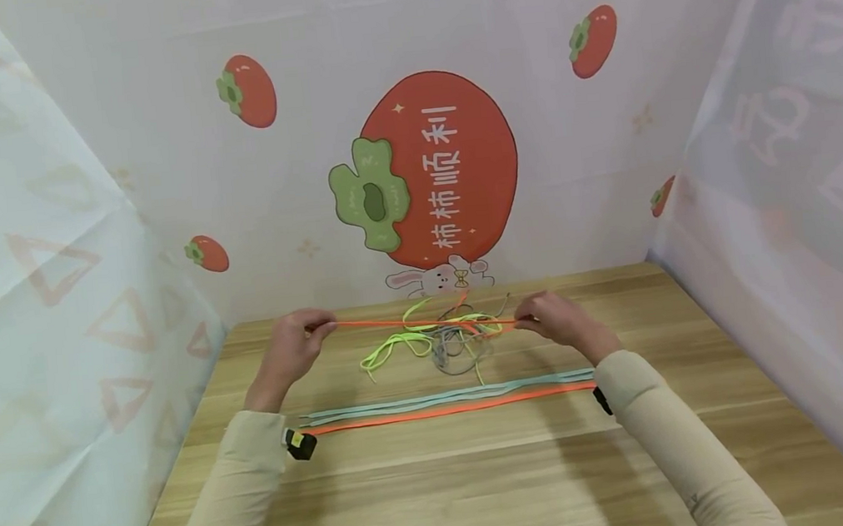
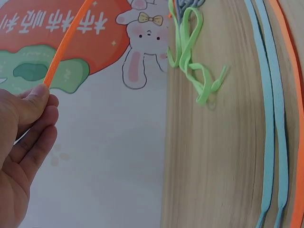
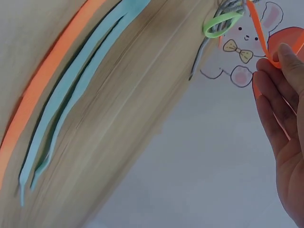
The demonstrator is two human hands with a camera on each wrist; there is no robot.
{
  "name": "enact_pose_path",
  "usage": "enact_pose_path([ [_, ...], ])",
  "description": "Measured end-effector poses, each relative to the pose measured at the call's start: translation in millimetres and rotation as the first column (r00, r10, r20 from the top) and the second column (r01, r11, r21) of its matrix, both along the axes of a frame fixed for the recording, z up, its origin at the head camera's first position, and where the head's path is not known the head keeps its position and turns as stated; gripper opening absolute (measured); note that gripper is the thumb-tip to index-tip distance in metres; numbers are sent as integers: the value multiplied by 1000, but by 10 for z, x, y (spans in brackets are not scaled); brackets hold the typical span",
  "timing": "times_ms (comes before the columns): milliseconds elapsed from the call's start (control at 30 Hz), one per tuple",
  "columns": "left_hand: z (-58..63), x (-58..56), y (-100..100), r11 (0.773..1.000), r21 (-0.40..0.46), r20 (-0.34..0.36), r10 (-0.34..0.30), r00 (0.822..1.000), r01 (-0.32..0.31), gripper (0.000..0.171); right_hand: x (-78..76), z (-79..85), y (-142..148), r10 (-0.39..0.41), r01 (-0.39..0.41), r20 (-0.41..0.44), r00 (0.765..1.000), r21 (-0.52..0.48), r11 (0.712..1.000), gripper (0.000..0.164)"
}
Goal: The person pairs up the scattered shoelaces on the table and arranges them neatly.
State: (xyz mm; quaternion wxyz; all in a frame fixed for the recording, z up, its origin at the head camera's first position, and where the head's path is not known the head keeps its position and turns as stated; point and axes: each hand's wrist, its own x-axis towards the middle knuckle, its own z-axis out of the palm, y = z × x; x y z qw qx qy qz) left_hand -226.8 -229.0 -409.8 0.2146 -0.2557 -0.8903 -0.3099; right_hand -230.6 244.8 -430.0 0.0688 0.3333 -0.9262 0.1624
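- Beige sleeves come nearest the camera, reaching forward over the wooden bench; a small black wrist camera sits at the left cuff, presumably mounted there to look along that hand
- Left hand pinches an orange lace between thumb and fingers, a narrow grip; such a light hold probably suits a thin, limp strip
- Right hand pinches the same lace, its fingers closed narrowly on it; in the right wrist view the strip bends at the thumb, one part running toward the pile; where its loose end lies is hard to tell
- Between the hands the orange lace hangs in the air, nearly straight; the two grips, well apart, seem meant to keep it stretched
- Grey cord and yellow-green lace lie tangled near the back of the bench, some orange among them; in the head view the held lace crosses in front of this pile
- Closer to the person, two light blue laces and a flat orange strip lie side by side, almost straight; that neat lay looks deliberate, likely keeping them from crossing and away from the tangle
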Motion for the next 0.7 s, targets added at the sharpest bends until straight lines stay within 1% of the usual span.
enact_pose_path([
  [167, 11, 13, -146, 999, 10, -13, 35, 999, -35, 11, -1, 18, 132, -31, 31, 0, 1000, 4, 999, 6],
  [367, -41, 28, -309, 997, 21, -21, 70, 997, -70, 10, 10, 46, 323, -86, 86, -3, 996, 5, 996, 8],
  [567, -91, 25, -452, 993, 23, 9, 118, 993, -118, 10, 62, 38, 547, -117, 117, 9, 993, 7, 993, 9],
  [700, -111, 14, -546, 990, 39, 36, 133, 990, -134, 11, 112, 16, 697, -128, 128, -28, 991, 5, 992, 7],
])
